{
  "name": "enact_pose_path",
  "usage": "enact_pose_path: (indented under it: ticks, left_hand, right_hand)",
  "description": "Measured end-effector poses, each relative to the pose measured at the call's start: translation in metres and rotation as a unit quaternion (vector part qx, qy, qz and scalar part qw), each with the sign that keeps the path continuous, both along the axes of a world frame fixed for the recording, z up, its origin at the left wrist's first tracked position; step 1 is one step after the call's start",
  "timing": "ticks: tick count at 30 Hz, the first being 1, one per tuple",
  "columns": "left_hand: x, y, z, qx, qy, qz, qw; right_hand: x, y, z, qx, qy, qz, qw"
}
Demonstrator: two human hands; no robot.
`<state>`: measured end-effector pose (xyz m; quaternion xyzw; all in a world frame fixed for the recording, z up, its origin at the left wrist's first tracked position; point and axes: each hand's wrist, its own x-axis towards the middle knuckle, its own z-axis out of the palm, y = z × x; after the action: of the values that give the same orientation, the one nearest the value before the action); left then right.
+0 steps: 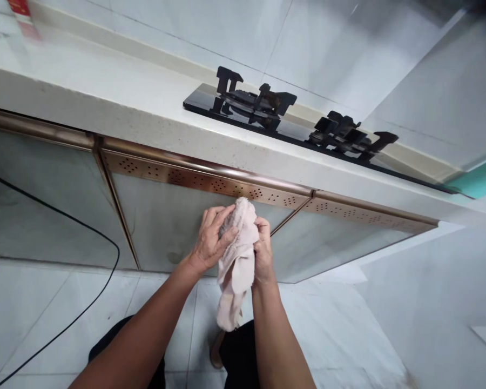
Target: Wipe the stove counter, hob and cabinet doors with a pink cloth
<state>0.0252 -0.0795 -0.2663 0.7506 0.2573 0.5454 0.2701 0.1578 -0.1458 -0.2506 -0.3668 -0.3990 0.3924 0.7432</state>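
1. Below the edge of the table, before the frosted cabinet doors, hold the pale pink cloth up between left hand and right hand, clear of the floor
2. With the left hand grasping the upper folds, spread pressure evenly, not pinching one spot
3. With the right hand grasping the opposite side, match that pressure; partly hidden, so exact finger placement hard to tell
4. Gather in the cloth's loose, dangling tail
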Motion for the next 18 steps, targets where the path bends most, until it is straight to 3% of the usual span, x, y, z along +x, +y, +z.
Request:
enact_pose_path:
  ticks: [2, 5, 8, 12, 15, 18]
  left_hand:
    - [0.001, -0.001, 0.002, -0.081, -0.028, -0.092, 0.992]
    - [-0.001, -0.004, 0.008, -0.201, -0.049, -0.213, 0.955]
    - [-0.002, -0.006, 0.011, -0.294, -0.051, -0.277, 0.913]
    - [0.0, -0.007, 0.009, -0.336, -0.123, -0.244, 0.902]
    - [0.002, -0.005, 0.01, -0.305, -0.193, -0.218, 0.907]
    - [0.001, -0.003, 0.016, -0.221, -0.265, -0.148, 0.927]
  right_hand:
    - [-0.001, 0.0, 0.001, 0.001, 0.023, -0.01, 1.0]
    - [0.003, 0.0, -0.001, -0.015, 0.015, -0.007, 1.0]
    - [0.01, 0.001, -0.005, 0.0, -0.042, -0.004, 0.999]
    - [0.016, 0.003, -0.007, 0.015, -0.068, -0.028, 0.997]
    - [0.013, 0.0, -0.01, -0.012, 0.027, 0.034, 0.999]
    - [0.007, -0.005, -0.022, -0.082, 0.061, 0.127, 0.987]
